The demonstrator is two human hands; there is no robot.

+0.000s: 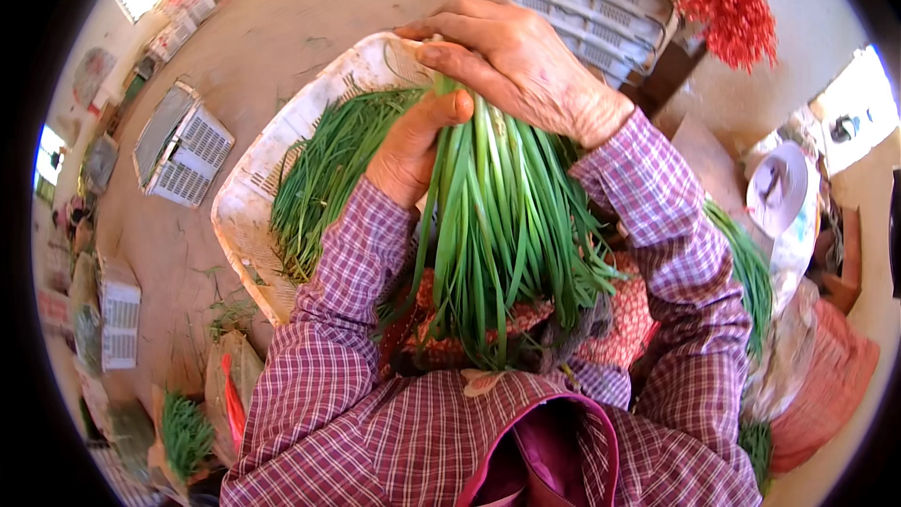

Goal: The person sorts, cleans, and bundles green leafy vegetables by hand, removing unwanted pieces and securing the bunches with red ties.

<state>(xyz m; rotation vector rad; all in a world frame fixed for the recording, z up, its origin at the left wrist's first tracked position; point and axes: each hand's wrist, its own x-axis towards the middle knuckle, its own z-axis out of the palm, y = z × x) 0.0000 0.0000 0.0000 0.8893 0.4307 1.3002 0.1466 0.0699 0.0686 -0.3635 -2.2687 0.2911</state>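
A thick bunch of green chives (511, 216) hangs in front of me, pale stem ends up and leaf tips fanning down toward my lap. My left hand (413, 145) is closed on its upper left side, the thumb showing and the other fingers hidden behind the stems. Over the top lies my right hand (521, 61), its fingers bent round the stem ends from the right. Behind the left hand, a dirty white plastic basket (249, 183) holds more loose chives (333, 169).
Stacked white crates (601, 0) stand at the far right, beside a hanging bundle of red ties (732, 19). Another crate (183, 145) sits on the floor at left. More chives (746, 268) and a red sack (826, 390) lie to my right. Leaf scraps litter the floor.
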